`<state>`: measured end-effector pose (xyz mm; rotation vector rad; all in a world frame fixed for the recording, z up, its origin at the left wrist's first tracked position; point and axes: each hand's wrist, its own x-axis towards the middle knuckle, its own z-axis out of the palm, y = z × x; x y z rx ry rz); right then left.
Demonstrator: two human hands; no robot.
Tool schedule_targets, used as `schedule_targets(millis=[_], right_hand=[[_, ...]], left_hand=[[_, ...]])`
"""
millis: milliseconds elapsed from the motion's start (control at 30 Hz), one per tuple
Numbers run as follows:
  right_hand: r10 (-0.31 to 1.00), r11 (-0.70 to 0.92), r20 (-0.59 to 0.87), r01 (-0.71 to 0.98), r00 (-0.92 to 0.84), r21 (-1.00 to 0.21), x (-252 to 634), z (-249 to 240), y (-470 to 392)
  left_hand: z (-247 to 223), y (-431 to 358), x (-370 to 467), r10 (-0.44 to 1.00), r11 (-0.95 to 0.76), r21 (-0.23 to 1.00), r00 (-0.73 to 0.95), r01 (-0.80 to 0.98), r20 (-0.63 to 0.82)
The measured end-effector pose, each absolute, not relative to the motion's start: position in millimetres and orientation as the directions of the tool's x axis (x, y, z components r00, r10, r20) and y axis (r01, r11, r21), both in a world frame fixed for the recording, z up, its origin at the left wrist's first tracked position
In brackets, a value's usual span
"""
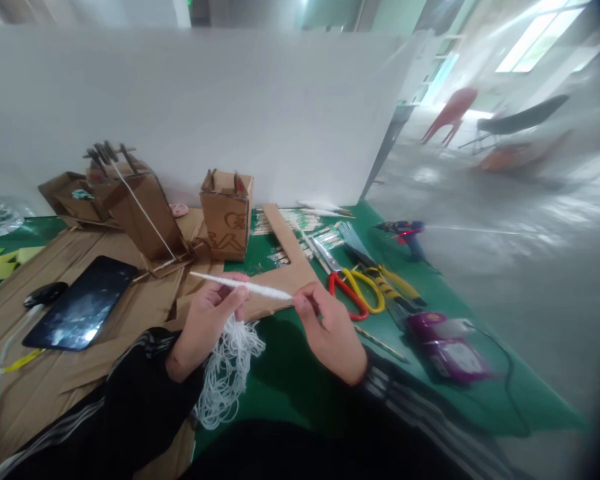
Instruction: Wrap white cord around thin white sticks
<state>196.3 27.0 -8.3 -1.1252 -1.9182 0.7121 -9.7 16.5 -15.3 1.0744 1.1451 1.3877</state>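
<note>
A thin stick wrapped in white string (265, 290) is held up between both hands, thickest around its middle and tapering to the right. My left hand (213, 313) is closed around its left part, fingers behind it and thumb in front. My right hand (330, 327) pinches the right tip between thumb and fingers. Below my left hand a loose bundle of white string (227, 373) hangs over the green table (290, 373). Behind the stick lies a flat L-shaped cardboard piece (293, 257).
Cardboard boxes (226, 220) stand at the back against a white panel (205, 107). A black tablet (83, 303) lies left on cardboard. To the right are scissors (347, 293), pliers (403, 283), a purple device (447, 350) and a glue gun (407, 233).
</note>
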Motion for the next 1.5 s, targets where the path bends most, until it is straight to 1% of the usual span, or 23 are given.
schedule_targets(millis=[100, 233, 367, 433, 567, 700, 767, 1000, 1067, 1100, 1133, 1200, 1267, 1300, 1333, 1367, 1400, 1433, 1467, 1500], right_hand=[[0.880, 0.466, 0.358, 0.424, -0.313, -0.777, 196, -9, 27], [0.886, 0.460, 0.354, 0.480, -0.298, -0.746, 197, -9, 27], [0.882, 0.462, 0.350, 0.440, -0.314, -0.770, 197, -7, 26], [0.872, 0.481, 0.361, 0.435, -0.332, -0.761, 197, -7, 25], [0.878, 0.475, 0.354, 0.488, -0.324, -0.732, 197, -7, 25], [0.879, 0.464, 0.343, 0.429, -0.332, -0.775, 196, -8, 26], [0.873, 0.474, 0.352, 0.419, -0.337, -0.775, 196, -9, 25], [0.882, 0.463, 0.327, 0.493, -0.339, -0.737, 196, -11, 25], [0.878, 0.461, 0.293, 0.504, -0.379, -0.731, 195, -11, 25], [0.871, 0.467, 0.277, 0.508, -0.406, -0.724, 194, -12, 25], [0.861, 0.478, 0.268, 0.509, -0.432, -0.716, 193, -12, 24], [0.840, 0.506, 0.267, 0.505, -0.472, -0.699, 191, -11, 24], [0.827, 0.525, 0.272, 0.503, -0.492, -0.686, 191, -10, 24], [0.822, 0.532, 0.272, 0.501, -0.501, -0.683, 191, -9, 23], [0.817, 0.538, 0.274, 0.498, -0.508, -0.680, 191, -9, 23], [0.812, 0.543, 0.275, 0.496, -0.514, -0.677, 191, -8, 23], [0.807, 0.550, 0.276, 0.494, -0.522, -0.673, 192, -8, 23], [0.801, 0.556, 0.274, 0.493, -0.532, -0.669, 192, -7, 23], [0.797, 0.561, 0.270, 0.494, -0.541, -0.665, 192, -7, 23], [0.793, 0.564, 0.265, 0.497, -0.548, -0.659, 192, -7, 23]], left_hand=[[-14, 16, -9, 0.992, -0.036, 0.984, -0.125, -0.174, 0.014], [-15, 16, -9, 0.991, -0.020, 0.980, -0.137, -0.196, -0.007], [-14, 16, -9, 0.987, -0.015, 0.983, -0.159, -0.185, -0.015], [-13, 16, -9, 0.987, -0.009, 0.981, -0.156, -0.196, -0.023], [-12, 15, -8, 0.987, 0.010, 0.976, -0.157, -0.219, -0.045], [-13, 15, -9, 0.986, 0.023, 0.970, -0.154, -0.240, -0.061], [-13, 16, -10, 0.988, 0.029, 0.968, -0.142, -0.251, -0.067], [-14, 16, -9, 0.986, 0.034, 0.972, -0.153, -0.231, -0.071], [-13, 16, -10, 0.985, 0.024, 0.981, -0.162, -0.194, -0.056], [-12, 17, -12, 0.985, 0.011, 0.990, -0.166, -0.144, -0.035], [-9, 17, -16, 0.985, -0.009, 0.997, -0.170, -0.076, -0.004], [4, 20, -28, 0.980, -0.054, 0.988, -0.184, 0.146, 0.081], [25, 24, -46, 0.964, -0.118, 0.922, -0.182, 0.368, 0.195], [38, 26, -56, 0.956, -0.144, 0.855, -0.153, 0.498, 0.250], [51, 28, -65, 0.944, -0.145, 0.762, -0.142, 0.631, 0.297], [64, 31, -75, 0.920, -0.119, 0.641, -0.158, 0.759, 0.358], [76, 34, -83, 0.909, -0.074, 0.488, -0.143, 0.870, 0.393], [85, 36, -89, 0.900, -0.031, 0.335, -0.120, 0.942, 0.420], [90, 38, -94, 0.903, -0.015, 0.208, -0.076, 0.978, 0.422], [92, 40, -96, 0.910, -0.023, 0.121, -0.029, 0.992, 0.415]])
